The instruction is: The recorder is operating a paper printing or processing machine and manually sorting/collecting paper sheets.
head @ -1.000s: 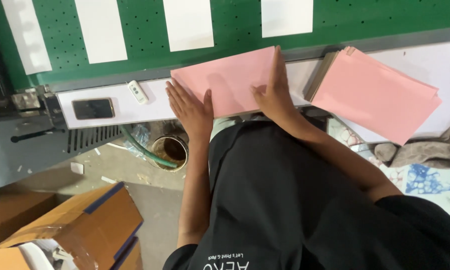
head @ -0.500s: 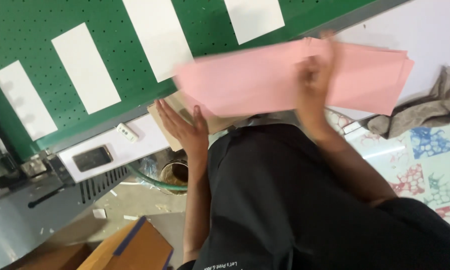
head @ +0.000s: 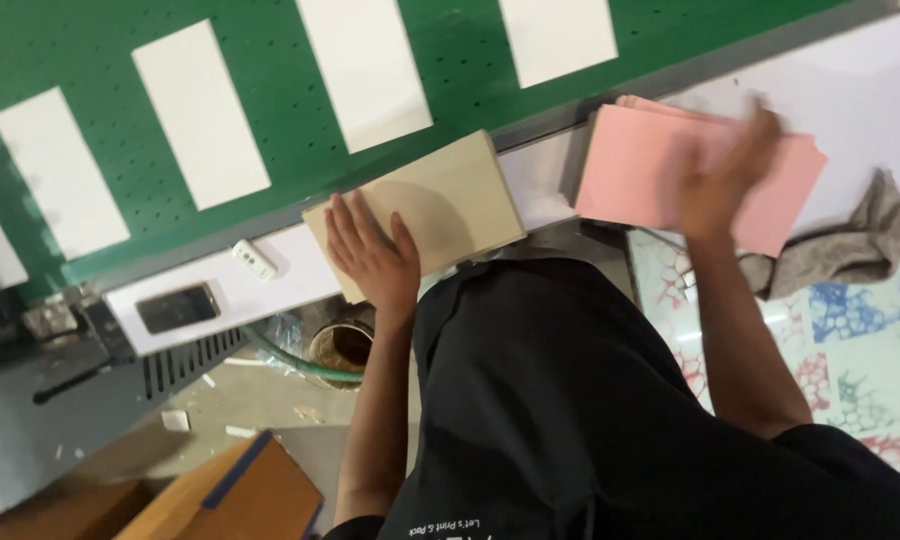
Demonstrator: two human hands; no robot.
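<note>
Head view, looking down past my black shirt (head: pixel 570 400). Nearest is a brown carton (head: pixel 240 495) on the floor at lower left, with a blue strip along one edge, and beyond it a round tin (head: pixel 342 348) under the bench lip.

My left hand (head: pixel 375 258) lies flat, fingers spread and open, pressing on the near left corner of the tan stack (head: pixel 440 205); it grips nothing, only rests on top. That stack's long axis runs slantwise, from my left hand up and away to the right.

My right hand (head: pixel 725 175) is blurred over the pink stack (head: pixel 690 170). It sits on top of the sheets, fingers seemingly loose, but I cannot tell whether it pinches a sheet. The pink stack lies to the right of the tan one, near it but apart, so the right hand is plainly the closer one to it.

A grey rag (head: pixel 850 250) is crumpled just right of the pink sheets. On the white ledge to the left lie a dark phone (head: pixel 178 307) and a small white remote (head: pixel 254 260). Farthest, white rectangles (head: pixel 365 65) sit in a row on the green perforated bed (head: pixel 100 60).
</note>
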